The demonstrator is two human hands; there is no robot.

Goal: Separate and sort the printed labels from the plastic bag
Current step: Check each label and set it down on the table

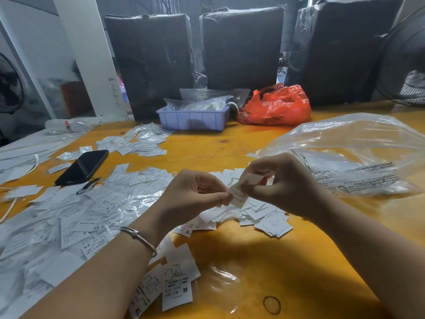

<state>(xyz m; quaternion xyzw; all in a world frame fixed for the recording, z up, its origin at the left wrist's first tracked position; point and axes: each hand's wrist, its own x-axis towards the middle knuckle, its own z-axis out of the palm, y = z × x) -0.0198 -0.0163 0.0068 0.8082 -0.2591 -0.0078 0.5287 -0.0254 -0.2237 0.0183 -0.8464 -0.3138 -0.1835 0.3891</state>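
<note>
Near pile: M label (177, 286) is lying on the table (264, 272).
Hands: your left hand (195, 192) and right hand (282, 185) are pinching one small label stack (240, 192), peeling it apart.
Next: likely reading its size, dropping accordingly.
Far: plastic bag (356, 153) is lying right.

Label (177, 287) near front edge: "M". Label (188, 232) under left wrist: "XL". Label (137, 310) at bottom: "XL". Labels at left: "S" (106, 208), "XS" (96, 228), "SX" (inverted) (86, 246). Clear bag (358, 157): printed warning text, too small to read.
</note>
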